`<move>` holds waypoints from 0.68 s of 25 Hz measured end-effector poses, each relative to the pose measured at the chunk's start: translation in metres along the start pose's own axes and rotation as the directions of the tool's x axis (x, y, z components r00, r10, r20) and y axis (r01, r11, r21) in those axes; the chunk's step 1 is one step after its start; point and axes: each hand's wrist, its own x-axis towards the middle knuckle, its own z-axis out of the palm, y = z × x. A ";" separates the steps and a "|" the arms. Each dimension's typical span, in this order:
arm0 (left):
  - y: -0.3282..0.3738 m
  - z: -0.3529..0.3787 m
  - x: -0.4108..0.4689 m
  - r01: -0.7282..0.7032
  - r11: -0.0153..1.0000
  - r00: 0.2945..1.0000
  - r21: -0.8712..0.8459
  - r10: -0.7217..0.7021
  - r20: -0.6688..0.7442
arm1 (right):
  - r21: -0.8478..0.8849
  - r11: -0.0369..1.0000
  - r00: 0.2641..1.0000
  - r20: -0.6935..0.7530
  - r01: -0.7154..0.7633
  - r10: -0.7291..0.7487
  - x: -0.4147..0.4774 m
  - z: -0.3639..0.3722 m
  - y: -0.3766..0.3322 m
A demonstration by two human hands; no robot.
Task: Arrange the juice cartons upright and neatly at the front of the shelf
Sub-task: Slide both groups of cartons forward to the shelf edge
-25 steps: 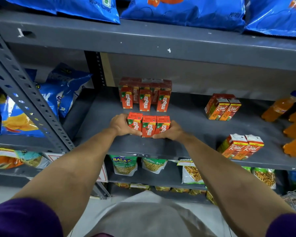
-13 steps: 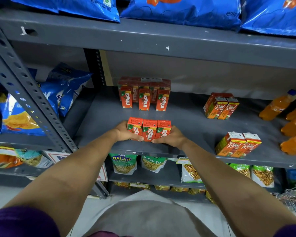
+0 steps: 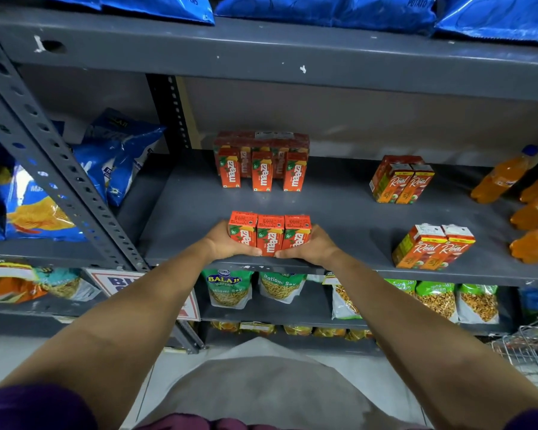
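both hands were clamped on a row of three juice cartons (image 3: 270,232) at the shelf (image 3: 354,212) front edge. left hand (image 3: 227,243) squeezed one end, right hand (image 3: 308,247) the other, cartons upright and touching.

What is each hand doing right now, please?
Left hand: closed against the left end of the three Maaza cartons.
Right hand: closed against the right end of the same row.

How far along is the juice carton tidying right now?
Done: the two front Real cartons stand upright near the shelf edge. In hand: the left hand and right hand press three Maaza cartons together at the front edge. Left: the back Maaza cartons and back Real cartons sit far from the front.
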 end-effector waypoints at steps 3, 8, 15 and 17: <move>-0.001 -0.001 -0.004 -0.008 1.000 1.000 0.006 0.008 0.003 | -0.002 1.000 1.000 -0.012 -0.003 0.003 -0.004 0.002 -0.002; -0.002 0.000 -0.008 -0.016 1.000 1.000 0.007 0.016 -0.019 | -0.018 1.000 0.999 -0.044 -0.017 0.016 -0.009 0.006 -0.002; -0.007 0.002 -0.011 -0.020 1.000 0.999 0.019 0.021 -0.033 | -0.022 1.000 0.995 -0.100 -0.006 0.003 -0.017 0.010 -0.001; -0.006 0.002 -0.014 -0.018 1.000 0.999 0.005 0.019 -0.042 | -0.024 1.000 0.993 -0.121 0.001 -0.004 -0.022 0.011 -0.004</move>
